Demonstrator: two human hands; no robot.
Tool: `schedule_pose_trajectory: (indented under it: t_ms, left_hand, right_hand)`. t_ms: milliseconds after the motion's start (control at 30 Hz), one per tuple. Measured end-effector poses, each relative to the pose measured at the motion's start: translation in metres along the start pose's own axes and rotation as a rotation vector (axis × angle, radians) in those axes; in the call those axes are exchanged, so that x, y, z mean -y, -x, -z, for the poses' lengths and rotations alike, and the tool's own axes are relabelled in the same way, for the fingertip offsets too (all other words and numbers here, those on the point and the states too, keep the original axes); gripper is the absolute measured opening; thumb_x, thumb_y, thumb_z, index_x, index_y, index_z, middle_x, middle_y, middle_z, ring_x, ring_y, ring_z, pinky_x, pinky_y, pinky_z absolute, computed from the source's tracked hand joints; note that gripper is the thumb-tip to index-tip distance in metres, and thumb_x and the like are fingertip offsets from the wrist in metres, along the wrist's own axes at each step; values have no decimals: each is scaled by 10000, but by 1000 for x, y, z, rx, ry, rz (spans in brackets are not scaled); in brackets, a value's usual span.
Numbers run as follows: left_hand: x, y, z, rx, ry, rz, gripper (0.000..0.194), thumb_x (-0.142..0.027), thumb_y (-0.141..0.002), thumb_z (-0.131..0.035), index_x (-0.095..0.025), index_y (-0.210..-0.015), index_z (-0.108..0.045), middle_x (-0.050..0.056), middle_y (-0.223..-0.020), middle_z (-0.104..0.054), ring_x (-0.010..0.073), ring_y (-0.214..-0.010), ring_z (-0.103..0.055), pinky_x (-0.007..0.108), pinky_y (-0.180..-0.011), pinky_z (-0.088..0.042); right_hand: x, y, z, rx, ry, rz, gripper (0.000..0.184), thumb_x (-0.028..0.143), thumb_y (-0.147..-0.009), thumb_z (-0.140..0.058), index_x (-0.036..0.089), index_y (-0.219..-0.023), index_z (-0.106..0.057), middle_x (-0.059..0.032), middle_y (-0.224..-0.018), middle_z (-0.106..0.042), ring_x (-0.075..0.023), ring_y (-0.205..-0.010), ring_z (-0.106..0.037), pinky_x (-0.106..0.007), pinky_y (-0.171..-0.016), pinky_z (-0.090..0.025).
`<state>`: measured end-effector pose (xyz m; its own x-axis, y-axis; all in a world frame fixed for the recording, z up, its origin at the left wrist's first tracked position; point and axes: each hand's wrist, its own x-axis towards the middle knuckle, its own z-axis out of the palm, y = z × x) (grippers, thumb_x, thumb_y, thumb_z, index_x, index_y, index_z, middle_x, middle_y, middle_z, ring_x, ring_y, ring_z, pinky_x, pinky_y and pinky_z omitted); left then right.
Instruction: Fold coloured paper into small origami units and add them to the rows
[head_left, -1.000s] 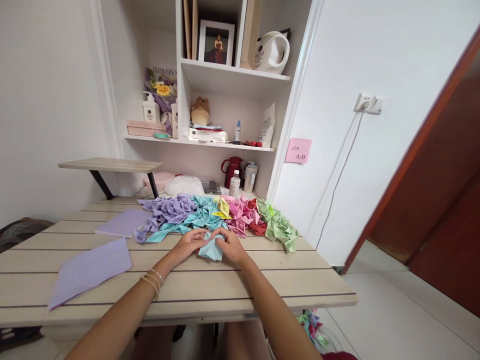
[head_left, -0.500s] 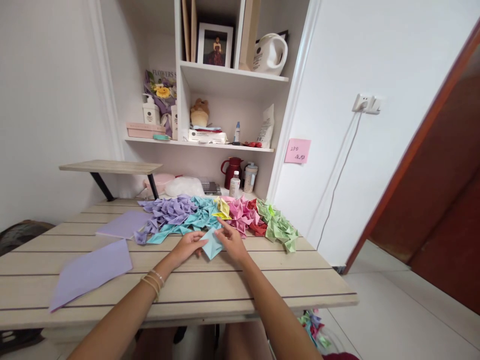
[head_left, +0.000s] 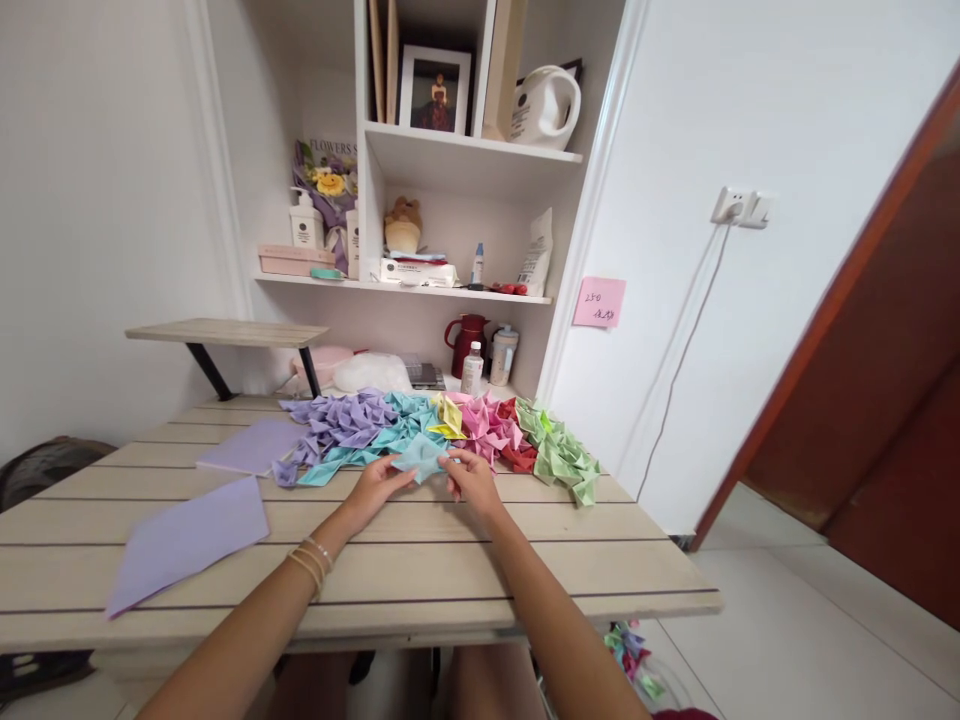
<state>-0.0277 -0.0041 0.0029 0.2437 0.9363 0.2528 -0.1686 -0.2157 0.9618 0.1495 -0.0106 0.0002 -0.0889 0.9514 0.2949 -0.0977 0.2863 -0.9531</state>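
Holding one piece of light-blue folded paper [head_left: 420, 456] between two hands, a person sits at a slatted wooden bench [head_left: 420, 580]. The left hand [head_left: 379, 490] pinches one side of the piece between thumb and fingers, while the right hand [head_left: 472, 482], its fingers curled, pinches the opposite edge. The piece is at the middle of the bench, just in front of the piled folded papers, and its near point overlaps the view of the blue ones; whether it touches them cannot be told. At least two bracelets [head_left: 311, 567] circle the left wrist

Six colour groups run across the bench in one long row: purple [head_left: 349, 420], blue [head_left: 411, 418], yellow [head_left: 448, 417], pink [head_left: 487, 425], red [head_left: 517, 455] and green [head_left: 566, 460], the pieces overlapping too closely to count one by one. Two flat lots of lilac paper [head_left: 191, 540] lie at left, one nearer the bench's front edge, the other beside the purple group. Behind the row stand three vessels: one dark-red jug [head_left: 468, 350], one clear bottle [head_left: 472, 372] and one pale tumbler [head_left: 503, 355]. One pink note [head_left: 600, 302] hangs on the wall at right
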Motion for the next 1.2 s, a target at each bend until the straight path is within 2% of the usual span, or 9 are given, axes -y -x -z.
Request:
schedule_pose_trajectory:
  t_ms: [100, 200, 367, 533, 667, 767, 900, 1067, 1200]
  left_hand:
    - [1, -3, 4, -44, -61, -9, 249, -306, -607, -721, -123, -753, -637, -22, -559, -607, 86, -475, -521, 179, -447, -406]
    - [1, -1, 5, -56, -52, 12, 300, -349, -640, -690, -133, -833, -611, -79, -417, -500, 59, -326, -416, 168, -349, -331]
    - [-2, 3, 1, -7, -8, 40, 307, -338, -638, -699, -124, -841, -613, 44, -690, -680, 140, -579, -630, 249, -574, -507]
    - [-1, 1, 2, 2, 15, 51, 280, -338, -630, -709, -127, -797, -630, 57, -759, -699, 184, -726, -659, 297, -715, -515]
    - [5, 0, 2, 10, -11, 55, 282, -347, -623, -709, -124, -769, -618, 38, -680, -678, 172, -626, -653, 290, -638, -520]
    - [8, 1, 1, 56, -21, 62, 395, -316, -612, -725, -143, -932, -573, 18, -630, -662, 164, -563, -644, 280, -577, -508]
    - [10, 3, 0, 121, -67, 87, 524, -327, -633, -709, -151, -1083, -506, 31, -643, -669, 152, -526, -633, 237, -507, -471]
    - [12, -1, 3, 76, -92, 108, 284, -330, -639, -702, -126, -803, -592, 4, -548, -623, 93, -416, -545, 162, -375, -361]
    - [9, -2, 4, 80, -33, 112, 234, -300, -648, -702, -145, -746, -558, -19, -530, -596, 80, -424, -538, 150, -379, -368]
  right_hand:
    - [2, 2, -1, 4, -41, -13, 359, 464, -636, -645, 158, -805, -561, 25, -495, -600, -101, -346, -508, -205, -366, -390]
    - [2, 3, -2, 12, -83, -18, 362, 434, -613, -665, 179, -832, -531, 6, -585, -649, -144, -462, -605, -242, -465, -473]
    - [-1, 2, -2, 67, -137, 6, 304, 360, -579, -707, 185, -779, -560, 6, -655, -656, -164, -616, -642, -267, -599, -499]
    - [-3, 1, 0, 68, -76, 57, 265, 357, -583, -729, 156, -683, -589, -18, -650, -646, -159, -625, -618, -267, -613, -483]
    - [-8, -1, 1, 4, -47, 88, 298, 412, -630, -689, 150, -730, -589, -15, -594, -620, -157, -565, -603, -282, -577, -480]
    - [-10, -3, 2, -29, -20, 112, 326, 395, -616, -699, 158, -813, -593, -9, -615, -621, -152, -552, -593, -282, -563, -479]
    - [-10, -3, 2, -11, 45, 147, 263, 346, -587, -715, 155, -751, -639, -28, -683, -638, -152, -609, -582, -261, -567, -463]
    - [-8, -1, 1, 43, 113, 163, 222, 335, -617, -695, 158, -752, -688, -28, -674, -634, -147, -603, -553, -256, -557, -441]
    - [-5, -1, 0, 60, 18, 148, 403, 372, -655, -672, 188, -1013, -639, -5, -681, -616, -131, -592, -551, -269, -592, -460]
